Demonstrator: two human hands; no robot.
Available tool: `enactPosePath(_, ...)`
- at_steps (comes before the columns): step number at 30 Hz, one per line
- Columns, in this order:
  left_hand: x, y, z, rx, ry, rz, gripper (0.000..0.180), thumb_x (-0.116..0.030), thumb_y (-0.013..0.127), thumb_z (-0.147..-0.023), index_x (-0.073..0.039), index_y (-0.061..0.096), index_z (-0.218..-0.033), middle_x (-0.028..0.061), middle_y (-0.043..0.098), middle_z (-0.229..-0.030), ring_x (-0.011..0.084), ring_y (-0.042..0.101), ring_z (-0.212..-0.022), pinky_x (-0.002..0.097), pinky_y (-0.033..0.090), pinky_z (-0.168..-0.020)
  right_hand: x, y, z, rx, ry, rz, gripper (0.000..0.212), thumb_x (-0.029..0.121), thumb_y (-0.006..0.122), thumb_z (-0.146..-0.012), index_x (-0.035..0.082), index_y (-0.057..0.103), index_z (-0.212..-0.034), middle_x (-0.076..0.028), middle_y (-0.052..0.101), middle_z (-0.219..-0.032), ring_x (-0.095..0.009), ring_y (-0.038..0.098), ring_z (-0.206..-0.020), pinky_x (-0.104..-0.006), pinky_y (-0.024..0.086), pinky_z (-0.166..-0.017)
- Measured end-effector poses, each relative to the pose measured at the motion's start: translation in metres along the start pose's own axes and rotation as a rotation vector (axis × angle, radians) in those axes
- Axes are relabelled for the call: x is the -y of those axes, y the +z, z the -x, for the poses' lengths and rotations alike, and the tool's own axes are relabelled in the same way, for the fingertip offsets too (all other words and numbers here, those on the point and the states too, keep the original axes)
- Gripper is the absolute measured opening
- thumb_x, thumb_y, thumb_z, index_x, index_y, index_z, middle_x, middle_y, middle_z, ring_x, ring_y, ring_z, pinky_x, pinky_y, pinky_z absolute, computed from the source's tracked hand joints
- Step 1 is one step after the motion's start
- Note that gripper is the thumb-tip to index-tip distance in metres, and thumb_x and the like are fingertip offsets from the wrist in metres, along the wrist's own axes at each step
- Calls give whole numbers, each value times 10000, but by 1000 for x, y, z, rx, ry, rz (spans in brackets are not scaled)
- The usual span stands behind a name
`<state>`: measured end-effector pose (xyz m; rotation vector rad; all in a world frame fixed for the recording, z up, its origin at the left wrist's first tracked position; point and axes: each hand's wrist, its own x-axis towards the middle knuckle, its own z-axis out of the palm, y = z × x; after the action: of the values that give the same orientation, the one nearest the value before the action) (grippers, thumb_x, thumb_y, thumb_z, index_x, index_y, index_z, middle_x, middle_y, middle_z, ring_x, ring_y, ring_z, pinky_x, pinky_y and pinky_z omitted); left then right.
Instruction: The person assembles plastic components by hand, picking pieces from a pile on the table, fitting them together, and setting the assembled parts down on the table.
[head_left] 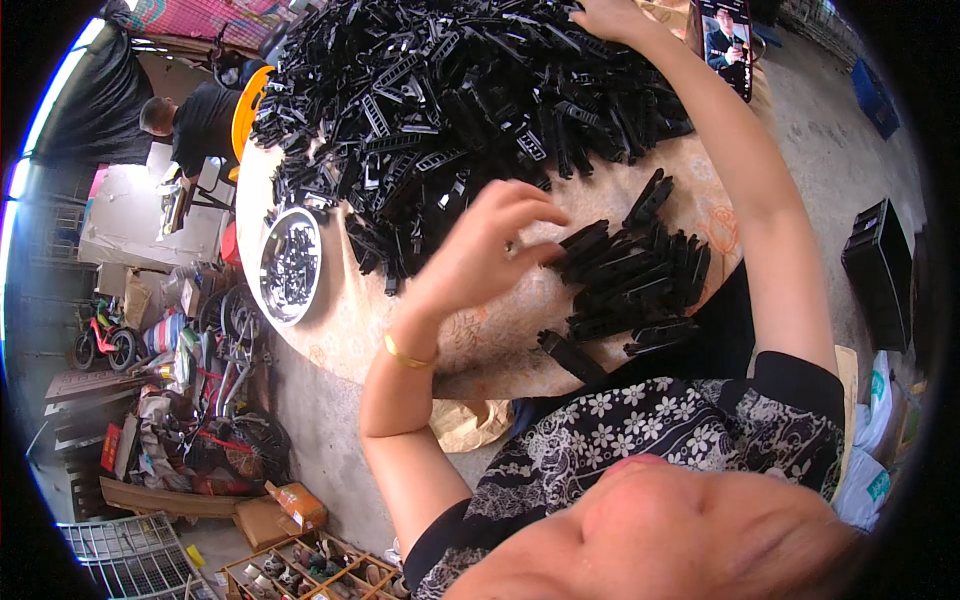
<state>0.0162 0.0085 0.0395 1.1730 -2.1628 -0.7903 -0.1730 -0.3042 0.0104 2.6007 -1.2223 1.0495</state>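
A large heap of black plastic parts (440, 110), long and slotted like small frames or clips, covers the far part of a round table. My left hand (490, 245) hovers over the near side of the table, slightly blurred. Its thumb and fingers are apart and curved, with nothing visible held. Just right of its fingertips lies a smaller group of black plastic strips (640, 275), roughly lined up. My right hand (608, 18) reaches to the heap's far right edge. Its fingers are partly cut off by the picture's rim, so its grip cannot be made out.
The table has a patterned cream cloth (350, 345). A white bowl (290, 267) of small pieces stands at its left edge; a phone (726, 45) is at the far right. Bicycles (225, 400) and a shoe rack (310, 570) are left, a black crate (878, 270) right. Another person (190, 130) sits far left.
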Motion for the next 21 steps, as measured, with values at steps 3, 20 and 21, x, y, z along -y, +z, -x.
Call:
enactPosePath(3, 7, -22, 10, -49, -53, -451, 365, 57, 647, -637, -61, 630, -982, 91, 524, -989, 273, 485, -959, 360, 420, -861, -7, 9, -9, 185, 46, 67, 256, 191, 602, -682, 17, 662, -859, -206, 633, -872, -347, 606, -855, -409, 487, -760)
enactPosePath(20, 39, -5, -7, -313, -65, -295, 310, 123, 596, -713, -9, 630, -991, 91, 581, -1084, 218, 598, -934, 294, 491, -798, 114, -73, 83, 436, -12, -1002, 300, 91, 642, -797, 14, 616, -1086, -42, 648, -926, -87, 596, -800, -221, 486, -731)
enactPosePath(21, 40, -4, -6, -347, -85, -114, 319, 143, 571, -726, 10, 616, -1012, 83, 584, -1073, 185, 586, -963, 282, 486, -821, 121, -74, 88, 493, 16, -1064, 300, 86, 641, -797, 7, 614, -1085, -43, 647, -909, -85, 594, -784, -219, 487, -722)
